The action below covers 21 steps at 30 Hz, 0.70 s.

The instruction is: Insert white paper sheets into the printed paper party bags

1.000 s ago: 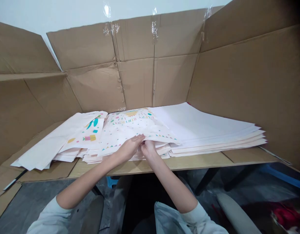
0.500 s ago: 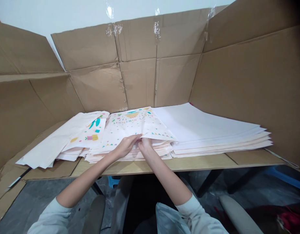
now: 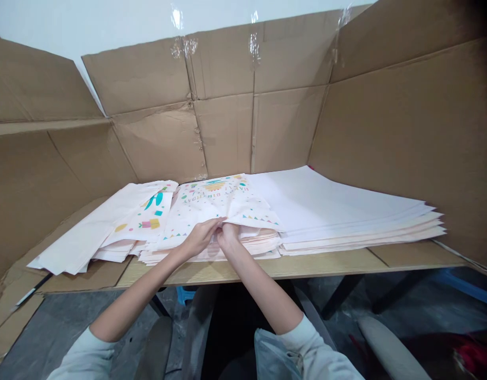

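Observation:
A white sheet printed with HAPPY BIRTHDAY and coloured party shapes (image 3: 212, 203) lies in front of me, on top of a stack of sheets (image 3: 263, 243). Its near edge is lifted and bunched between my hands. My left hand (image 3: 202, 236) pinches that edge from the left, fingers pressed together. Close against it, my right hand (image 3: 228, 236) is closed at the same edge, its fingertips tucked out of sight beneath the sheet.
To the left lie folded printed sheets (image 3: 148, 214) with white paper (image 3: 85, 227) over them. A broad stack of white sheets (image 3: 338, 206) spreads on the right. Cardboard walls (image 3: 223, 132) close in the wooden table (image 3: 227, 272) at the back and sides.
Both hands have shifted slightly left, together with the pinched near edge of the printed sheet. The sheet's near right corner has drawn a little left.

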Tool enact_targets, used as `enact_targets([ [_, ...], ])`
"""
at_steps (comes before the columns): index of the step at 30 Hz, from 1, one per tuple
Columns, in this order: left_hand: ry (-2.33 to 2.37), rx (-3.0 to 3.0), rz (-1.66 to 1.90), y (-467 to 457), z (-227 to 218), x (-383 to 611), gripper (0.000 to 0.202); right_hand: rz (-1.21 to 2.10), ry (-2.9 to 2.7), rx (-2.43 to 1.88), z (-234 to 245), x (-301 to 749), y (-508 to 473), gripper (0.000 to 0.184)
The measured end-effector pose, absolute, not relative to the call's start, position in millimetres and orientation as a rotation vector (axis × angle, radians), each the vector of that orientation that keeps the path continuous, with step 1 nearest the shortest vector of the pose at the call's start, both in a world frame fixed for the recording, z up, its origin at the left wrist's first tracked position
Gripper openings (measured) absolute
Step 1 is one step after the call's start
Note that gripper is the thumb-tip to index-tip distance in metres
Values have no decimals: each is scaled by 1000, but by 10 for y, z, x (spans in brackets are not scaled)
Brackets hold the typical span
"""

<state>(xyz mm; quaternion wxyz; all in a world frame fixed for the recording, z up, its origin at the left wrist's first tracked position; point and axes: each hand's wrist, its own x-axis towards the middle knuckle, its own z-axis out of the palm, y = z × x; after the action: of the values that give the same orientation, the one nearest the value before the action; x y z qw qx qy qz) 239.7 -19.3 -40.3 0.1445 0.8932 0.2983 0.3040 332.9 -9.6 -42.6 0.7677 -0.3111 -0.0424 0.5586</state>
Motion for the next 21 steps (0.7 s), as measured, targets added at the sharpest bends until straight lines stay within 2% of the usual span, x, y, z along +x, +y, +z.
enact_targets([
  [6, 907, 2960, 871, -192, -454, 2279, 35, 1213, -267, -633, -546, 3753, -314, 41],
  [9, 1179, 3061, 1001, -240, -529, 2084, 31, 1247, -516, -816, -611, 4232, -500, 33],
  [12, 1446, 2991, 1056, -312, -615, 1839, 32, 1204, -769, -1179, -575, 4645, -642, 24],
  [14, 1592, 2911, 1017, -358, -647, 1688, 35, 977, -947, -1532, -508, 4824, -695, 28],
  [17, 1868, 2719, 963, -380, -634, 1518, 44, 295, -1063, -2036, -427, 4967, -714, 31],
  [19, 2071, 2505, 974, -343, -595, 1441, 50, -52, -1002, -2164, -428, 5023, -685, 32],
  [21, 2183, 2214, 937, -273, -553, 1388, 53, -119, -958, -2136, -481, 5088, -620, 43],
])
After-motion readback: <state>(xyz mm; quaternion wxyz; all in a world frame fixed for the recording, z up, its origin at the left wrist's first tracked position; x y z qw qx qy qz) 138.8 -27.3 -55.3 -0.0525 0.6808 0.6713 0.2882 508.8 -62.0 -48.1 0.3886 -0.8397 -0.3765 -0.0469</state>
